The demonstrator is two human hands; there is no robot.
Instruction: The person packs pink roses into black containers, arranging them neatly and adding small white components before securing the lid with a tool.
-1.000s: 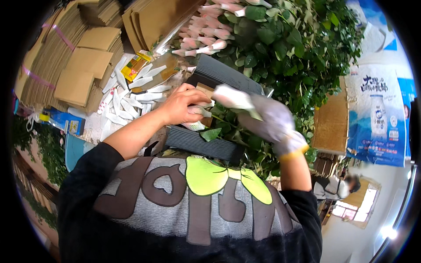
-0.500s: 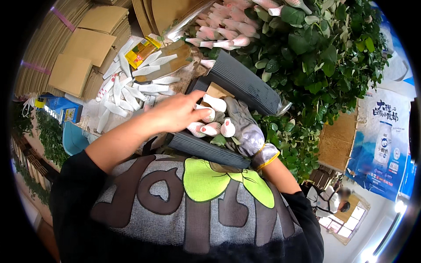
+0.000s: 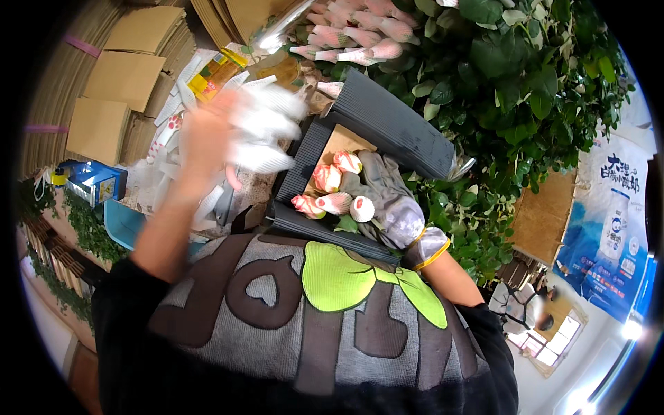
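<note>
Pink roses (image 3: pixel 328 178) in the box (image 3: pixel 394 123) seem fragile: hold low. Right hand (image 3: pixel 391 197) inside, left hand (image 3: pixel 209 135) outside: openness, grip unclear.

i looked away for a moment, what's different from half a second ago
The left hand has left the roses and moved leftward to the white net sleeves; too blurred to tell whether it holds any. The upper two roses, sleeved before, are now bare. The gloved right hand stays in the dark box, where two roses still wear sleeves.
</note>
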